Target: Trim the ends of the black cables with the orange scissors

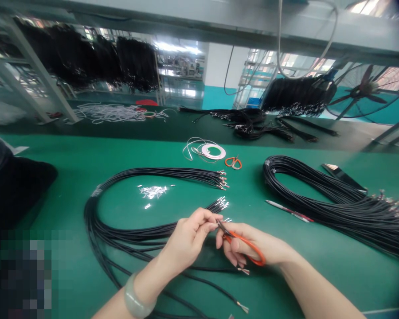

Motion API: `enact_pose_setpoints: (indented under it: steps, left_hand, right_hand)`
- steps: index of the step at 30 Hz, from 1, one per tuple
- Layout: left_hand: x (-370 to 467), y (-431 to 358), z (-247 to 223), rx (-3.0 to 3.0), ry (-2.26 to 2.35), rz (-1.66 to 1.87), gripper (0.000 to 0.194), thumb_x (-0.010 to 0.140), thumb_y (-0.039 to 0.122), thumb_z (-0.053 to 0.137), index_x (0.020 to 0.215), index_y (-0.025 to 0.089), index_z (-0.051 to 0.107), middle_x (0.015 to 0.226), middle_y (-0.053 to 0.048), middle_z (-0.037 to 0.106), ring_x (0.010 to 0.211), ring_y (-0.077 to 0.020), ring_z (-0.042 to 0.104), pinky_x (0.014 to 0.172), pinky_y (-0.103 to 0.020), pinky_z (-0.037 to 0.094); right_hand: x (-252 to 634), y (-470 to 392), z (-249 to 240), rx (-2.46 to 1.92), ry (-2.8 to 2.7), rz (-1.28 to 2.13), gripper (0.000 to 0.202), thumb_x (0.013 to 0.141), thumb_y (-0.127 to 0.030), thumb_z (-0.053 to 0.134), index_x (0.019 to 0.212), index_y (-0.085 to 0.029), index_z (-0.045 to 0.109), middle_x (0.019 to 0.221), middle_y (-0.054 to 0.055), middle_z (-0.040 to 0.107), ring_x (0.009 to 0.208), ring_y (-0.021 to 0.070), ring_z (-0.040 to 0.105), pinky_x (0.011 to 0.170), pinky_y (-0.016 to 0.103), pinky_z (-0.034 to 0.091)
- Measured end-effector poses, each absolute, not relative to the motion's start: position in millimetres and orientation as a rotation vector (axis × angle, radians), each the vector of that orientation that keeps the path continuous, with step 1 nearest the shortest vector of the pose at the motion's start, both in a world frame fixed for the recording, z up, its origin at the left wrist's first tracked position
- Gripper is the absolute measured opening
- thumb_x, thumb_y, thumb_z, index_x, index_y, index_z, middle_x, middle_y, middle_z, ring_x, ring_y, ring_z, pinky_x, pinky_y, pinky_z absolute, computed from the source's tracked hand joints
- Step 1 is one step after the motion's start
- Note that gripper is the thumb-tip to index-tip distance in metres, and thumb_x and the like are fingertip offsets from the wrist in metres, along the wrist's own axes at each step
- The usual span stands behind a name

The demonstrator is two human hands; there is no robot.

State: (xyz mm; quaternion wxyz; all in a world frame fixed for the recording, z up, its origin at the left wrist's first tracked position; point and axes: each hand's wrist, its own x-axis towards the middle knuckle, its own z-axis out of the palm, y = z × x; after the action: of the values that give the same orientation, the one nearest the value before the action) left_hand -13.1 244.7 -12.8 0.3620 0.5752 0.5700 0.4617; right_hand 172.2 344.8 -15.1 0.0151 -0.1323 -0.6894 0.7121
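We have the scissors low and right of centre, over the green bench, in the right hand. Long axis runs on a slant: orange loops lower right, blades upper left, tips aimed at the left fingertips. We can't tell how far the blades are parted. Right fingers are curled round the loops, a firm hold.

Left hand, bangle on its wrist, has thumb and forefinger pinched together right at the blade tips; whatever sits between them is too small for us to make out.

Left bundle: black cables in a sideways U, bend at left, stripped ends pointing right. Upper leg runs nearly level; lower leg passes behind the left hand. A few strays slant down and right below, bare wires splayed.

Inside the U we see white bits. Beyond: tape roll and spare scissors, orange loops toward us. At right, pen on a slant beside the right bundle, its bend at left, ends pointing right. Fan at far right.
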Motion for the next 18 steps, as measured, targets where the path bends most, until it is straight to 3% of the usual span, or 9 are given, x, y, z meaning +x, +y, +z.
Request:
enact_pose_setpoints:
  steps: [8, 18]
  left_hand:
    - [-13.4, 245.2, -15.7, 1.555, 1.423, 1.239, 0.015, 0.096, 0.019, 0.046, 0.099, 0.021, 0.061, 0.112, -0.002, 0.07, 0.102, -0.0155, 0.066, 0.087, -0.025, 0.05]
    - [-15.3, 245.4, -17.4, 1.613, 1.387, 1.243, 0.015, 0.097, 0.017, 0.044, 0.094, 0.021, 0.058, 0.11, -0.002, 0.07, 0.107, -0.0143, 0.064, 0.09, -0.023, 0.048]
  right_hand:
    - [171.8, 344.5, -17.9, -0.424, -2.058, 2.267, 0.04, 0.087, -0.056, 0.054, 0.098, -0.017, 0.055, 0.064, -0.002, 0.059, 0.045, 0.0086, 0.048, 0.045, 0.019, 0.038]
    - [169.6, 345.9, -27.7, -0.462, -2.045, 2.291, 0.017, 0.087, -0.033, 0.055, 0.092, -0.017, 0.053, 0.059, -0.004, 0.059, 0.039, 0.0051, 0.045, 0.038, 0.014, 0.036]
